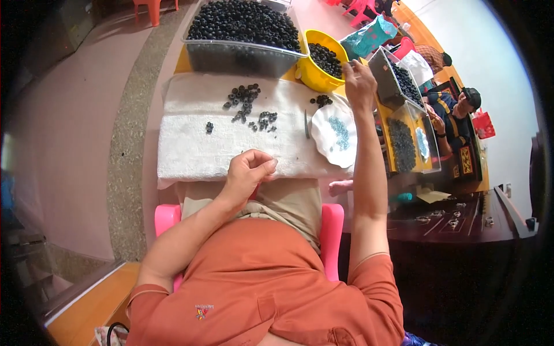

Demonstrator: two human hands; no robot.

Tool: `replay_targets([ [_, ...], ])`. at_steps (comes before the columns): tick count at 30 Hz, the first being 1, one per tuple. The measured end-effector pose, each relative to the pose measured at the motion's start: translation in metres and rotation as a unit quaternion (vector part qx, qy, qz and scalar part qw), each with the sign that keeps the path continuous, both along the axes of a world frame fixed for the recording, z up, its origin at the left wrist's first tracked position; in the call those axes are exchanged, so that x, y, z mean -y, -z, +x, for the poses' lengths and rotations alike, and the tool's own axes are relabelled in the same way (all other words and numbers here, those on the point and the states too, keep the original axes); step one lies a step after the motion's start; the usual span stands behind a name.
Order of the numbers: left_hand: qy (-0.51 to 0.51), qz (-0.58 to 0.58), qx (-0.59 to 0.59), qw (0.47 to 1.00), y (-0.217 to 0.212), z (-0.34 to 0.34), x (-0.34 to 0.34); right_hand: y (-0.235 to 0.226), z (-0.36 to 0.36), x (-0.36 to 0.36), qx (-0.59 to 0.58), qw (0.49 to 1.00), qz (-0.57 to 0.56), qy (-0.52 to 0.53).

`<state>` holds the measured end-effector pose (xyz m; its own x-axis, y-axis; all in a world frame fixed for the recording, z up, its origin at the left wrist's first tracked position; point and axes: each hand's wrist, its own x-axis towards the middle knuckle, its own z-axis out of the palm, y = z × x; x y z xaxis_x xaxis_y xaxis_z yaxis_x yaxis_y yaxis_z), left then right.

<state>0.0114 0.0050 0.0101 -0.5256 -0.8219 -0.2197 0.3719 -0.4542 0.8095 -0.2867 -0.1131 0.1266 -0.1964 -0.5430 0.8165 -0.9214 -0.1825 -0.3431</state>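
Note:
My left hand (252, 172) is over the near edge of a white cloth (190, 135), thumb and fingers pinched together; anything between them is too small to make out. At the right rim of a yellow bucket (318, 82) is my right hand (361, 86), its fingers bent together, and I cannot make out what they hold. Small round black pieces (325, 59) fill much of the bucket. Loose black pieces (244, 98) lie scattered on the cloth. To their right, a white scalloped dish (323, 144) holds tiny light-blue bits (339, 134). Beside it lies a thin dark tool (306, 124), perhaps tweezers.
A large clear bin (231, 57) heaped with black pieces stands at the back. On the right are a grey bin (385, 78) and a clear box (430, 158) with more pieces. Another person (459, 115) sits beyond. Pink chair arms (332, 230) flank me.

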Motion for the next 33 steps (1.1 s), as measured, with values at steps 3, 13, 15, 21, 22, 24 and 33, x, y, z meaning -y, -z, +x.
replay_targets([
  [3,-0.007,0.002,-0.003,1.000,0.000,-0.001,0.003,0.015,-0.015,0.017,-0.118,0.977,0.125,0.126],
  [13,-0.014,-0.019,0.006,1.000,0.004,-0.002,0.004,0.067,0.067,-0.035,0.009,0.915,0.348,-0.204],
  [15,-0.015,-0.016,0.006,1.000,0.005,-0.003,0.004,0.072,0.080,-0.039,-0.067,0.904,0.369,-0.205],
  [21,-0.017,-0.006,0.011,1.000,0.003,-0.003,0.002,0.078,0.085,-0.038,-0.122,0.902,0.355,-0.212],
  [22,-0.018,-0.008,0.013,1.000,0.002,-0.002,0.002,0.078,0.085,-0.038,-0.130,0.901,0.352,-0.218],
  [24,-0.020,-0.008,0.014,1.000,0.002,-0.002,0.002,0.077,0.090,-0.037,-0.129,0.903,0.345,-0.222],
  [33,-0.036,-0.001,-0.001,0.999,0.004,-0.004,0.003,0.080,0.130,-0.029,-0.113,0.889,0.346,-0.278],
])
